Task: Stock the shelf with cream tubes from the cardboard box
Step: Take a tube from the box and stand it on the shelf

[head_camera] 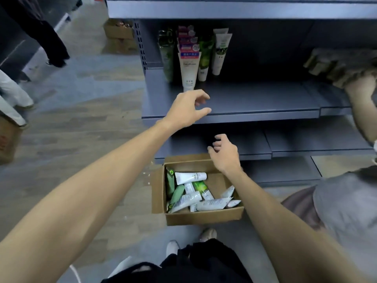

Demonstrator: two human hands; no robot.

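Left hand (pixel 186 108): hovering empty, fingers loosely spread, at the grey metal shelf (pixel 255 99) edge below standing tubes.
Right hand (pixel 223 153): hanging empty, fingers relaxed, above the brown cardboard box (pixel 204 217).
Cream tubes (pixel 195 196): lying jumbled inside the box, smooth white and green plastic.
Technique: probably reaching for one tube by its body, standing it cap-down beside the row.

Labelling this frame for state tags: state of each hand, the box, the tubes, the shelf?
Left hand: fingers loosely curled, holds nothing, just below the white tube.
Right hand: relaxed, empty, above the box.
Brown cardboard box: open, on the floor.
Loose tubes in box: lying jumbled.
White tube at shelf front: upright, cap down.
Grey metal shelf: partly stocked.
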